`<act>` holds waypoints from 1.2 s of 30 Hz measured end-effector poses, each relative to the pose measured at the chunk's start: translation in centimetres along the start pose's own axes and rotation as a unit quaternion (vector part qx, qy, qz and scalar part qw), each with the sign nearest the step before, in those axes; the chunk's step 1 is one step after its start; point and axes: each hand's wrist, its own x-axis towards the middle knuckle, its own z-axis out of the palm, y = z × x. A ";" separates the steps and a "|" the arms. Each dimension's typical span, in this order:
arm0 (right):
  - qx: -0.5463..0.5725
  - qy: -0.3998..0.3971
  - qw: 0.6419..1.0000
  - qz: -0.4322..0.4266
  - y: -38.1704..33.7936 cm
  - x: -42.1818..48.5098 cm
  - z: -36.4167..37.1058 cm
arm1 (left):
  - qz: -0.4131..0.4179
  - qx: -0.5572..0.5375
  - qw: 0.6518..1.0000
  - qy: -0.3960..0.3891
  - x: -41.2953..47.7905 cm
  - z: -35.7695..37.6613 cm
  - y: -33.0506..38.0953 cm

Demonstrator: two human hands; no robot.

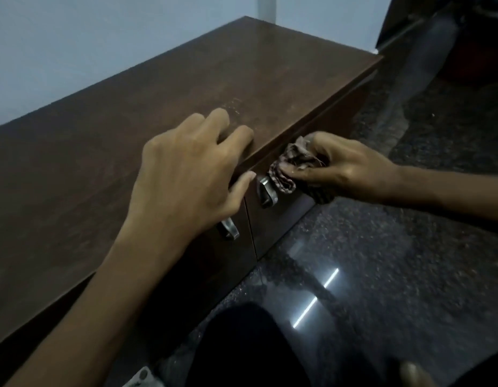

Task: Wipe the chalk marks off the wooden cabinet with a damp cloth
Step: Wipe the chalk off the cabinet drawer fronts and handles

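Observation:
A low dark wooden cabinet [102, 152] runs from lower left to upper right against a pale wall. Faint chalk marks [233, 106] show on its top, just beyond my fingers. My left hand [183, 174] rests on the front edge of the top, fingers spread, thumb hanging over the door front. My right hand [345, 169] grips a bunched, patterned cloth [289, 166] and presses it against the cabinet's front face, right below the top edge and beside a metal door handle [267, 192].
A second metal handle [229, 229] sits below my left wrist. The floor [381, 261] is dark polished stone with bright light reflections. My dark-clothed knee [250, 350] is at the bottom. Dark furniture [465, 37] stands at upper right.

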 end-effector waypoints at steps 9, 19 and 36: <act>0.176 0.008 0.969 0.173 -1.0 -4.6 8.5 | 0.002 0.023 0.999 -0.030 0.2 -0.4 0.3; 0.414 0.290 0.821 0.264 -5.3 -2.1 8.8 | 0.009 0.022 0.998 -0.061 0.8 -0.5 0.6; 0.364 0.222 0.861 0.277 -4.9 -4.1 12.5 | 0.009 0.011 0.998 -0.065 1.0 -0.5 0.7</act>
